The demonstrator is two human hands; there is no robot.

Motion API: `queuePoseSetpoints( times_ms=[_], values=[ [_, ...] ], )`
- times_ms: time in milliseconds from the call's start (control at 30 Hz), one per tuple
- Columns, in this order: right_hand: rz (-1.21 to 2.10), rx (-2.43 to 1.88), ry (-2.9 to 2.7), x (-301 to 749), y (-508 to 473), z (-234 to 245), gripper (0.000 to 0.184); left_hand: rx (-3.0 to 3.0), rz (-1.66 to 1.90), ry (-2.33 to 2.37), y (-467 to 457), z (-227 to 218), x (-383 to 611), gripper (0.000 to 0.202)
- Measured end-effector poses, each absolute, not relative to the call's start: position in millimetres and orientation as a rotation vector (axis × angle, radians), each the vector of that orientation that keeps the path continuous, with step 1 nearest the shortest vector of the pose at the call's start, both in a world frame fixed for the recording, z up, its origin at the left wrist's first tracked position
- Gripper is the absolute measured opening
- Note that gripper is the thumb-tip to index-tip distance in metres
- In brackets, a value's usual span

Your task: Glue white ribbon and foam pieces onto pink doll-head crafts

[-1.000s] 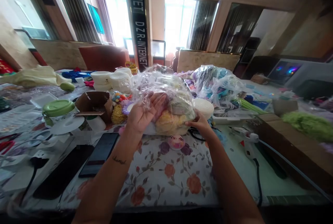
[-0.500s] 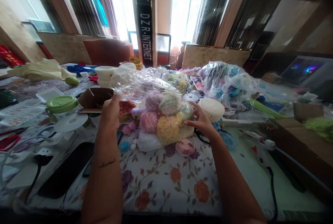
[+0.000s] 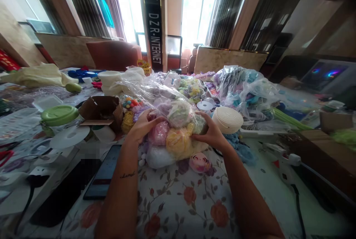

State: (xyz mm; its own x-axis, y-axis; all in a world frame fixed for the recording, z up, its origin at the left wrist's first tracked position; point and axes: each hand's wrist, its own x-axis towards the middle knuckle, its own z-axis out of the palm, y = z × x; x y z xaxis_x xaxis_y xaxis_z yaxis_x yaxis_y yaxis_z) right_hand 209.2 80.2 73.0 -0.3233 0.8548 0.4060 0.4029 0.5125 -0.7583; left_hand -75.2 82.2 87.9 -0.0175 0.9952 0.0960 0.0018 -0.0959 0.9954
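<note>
A clear plastic bag of yarn balls (image 3: 178, 140) sits in front of me on the flowered cloth, with pink, yellow, pale green and lilac balls showing through. My left hand (image 3: 145, 125) clasps its left side, fingers partly hidden behind the pink ball. On the other side my right hand (image 3: 209, 133) grips the bag, its thumb by the yellow ball and its fingers curled over the green one. The bag's loose plastic (image 3: 144, 89) spreads to the back left. Just in front of the bag lies a small pink doll head (image 3: 199, 162) with a painted face.
A cardboard box (image 3: 101, 111), a green-lidded jar (image 3: 59, 115) and a phone (image 3: 103, 172) are on the left. Rolled cream cord (image 3: 227, 118) stands beside my right hand. Further right are a glue gun (image 3: 282, 170) with its cable and a large carton (image 3: 325, 150).
My left hand has moved right and down from the loose plastic onto the bag's left side. The right hand stays at the right side. The phone has come into fuller view.
</note>
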Motion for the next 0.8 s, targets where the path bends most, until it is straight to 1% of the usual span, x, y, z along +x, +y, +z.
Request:
queuePoseSetpoints(
  times_ms=[133, 200, 267, 367, 400, 467, 533, 633, 700, 733, 800],
  values=[
    [0.451, -0.965, -1.857, 212, 79, 77, 0.08, 1.264, 1.416, 1.067, 89, 88, -62, 0.049],
    [0.356, -0.983, -1.858, 218, 78, 81, 0.084, 1.267, 1.443, 0.996, 89, 90, -55, 0.051],
    [0.354, -1.055, -1.919, 225, 78, 84, 0.094, 1.271, 1.416, 0.917, 88, 91, -50, 0.055],
    [0.436, -1.134, -2.028, 233, 78, 86, 0.109, 1.276, 1.316, 0.892, 88, 90, -48, 0.06],
    [0.452, -1.131, -2.049, 235, 79, 85, 0.111, 1.275, 1.29, 0.907, 88, 90, -48, 0.059],
    [0.471, -1.097, -2.073, 238, 78, 84, 0.114, 1.26, 1.288, 0.944, 87, 92, -52, 0.052],
    [0.505, -1.071, -2.079, 241, 78, 84, 0.119, 1.192, 1.414, 0.963, 85, 97, -59, 0.041],
    [0.588, -1.063, -2.07, 250, 78, 84, 0.124, 0.997, 1.949, 0.946, 82, 113, -78, 0.036],
    [0.637, -1.043, -2.07, 256, 79, 84, 0.12, 0.929, 2.274, 0.948, 81, 131, -92, 0.032],
    [0.658, -1.029, -2.07, 259, 79, 85, 0.114, 0.951, 2.36, 0.956, 82, 142, -98, 0.028],
    [0.699, -1.019, -2.067, 262, 80, 86, 0.093, 1.119, 2.354, 0.955, 89, 166, -104, 0.02]
  ],
)
